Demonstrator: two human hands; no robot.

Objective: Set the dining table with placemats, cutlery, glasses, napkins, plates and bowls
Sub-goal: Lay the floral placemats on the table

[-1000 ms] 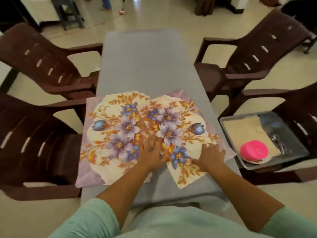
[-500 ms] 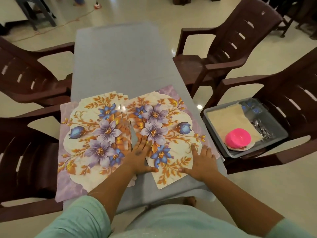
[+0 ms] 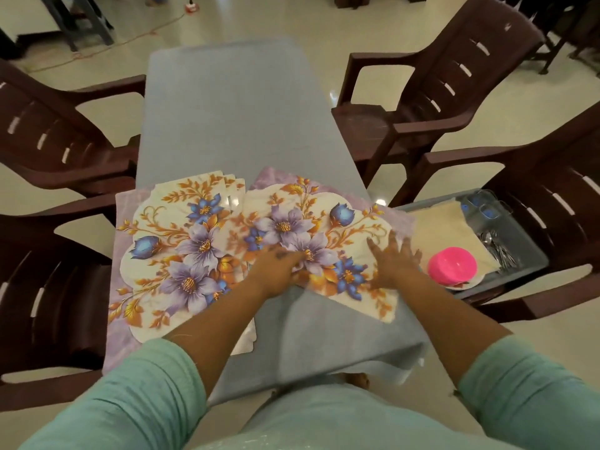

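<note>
The grey table [image 3: 237, 118] bears a floral placemat stack [image 3: 181, 251] at the near left. The right-hand placemat [image 3: 318, 228] has slid rightward and turned since a second ago, its corner now overhanging the table edge. Left hand [image 3: 276, 267] and right hand [image 3: 394, 258] press flat on it, fingers spread, gripping nothing. Judgement: mat-laying under way; tray [image 3: 532, 254] contents untouched.

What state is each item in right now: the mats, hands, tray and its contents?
Right mat: flat on table, skewed, under both hands.
Left mats: stacked, fanned, overhanging the table edge.
Left hand: open, palm down on right mat.
Right hand: open, fingers spread on right mat.
Tray: on a chair seat, loaded.
Pink bowl: upside down in tray.
Cutlery: piled in tray.
</note>
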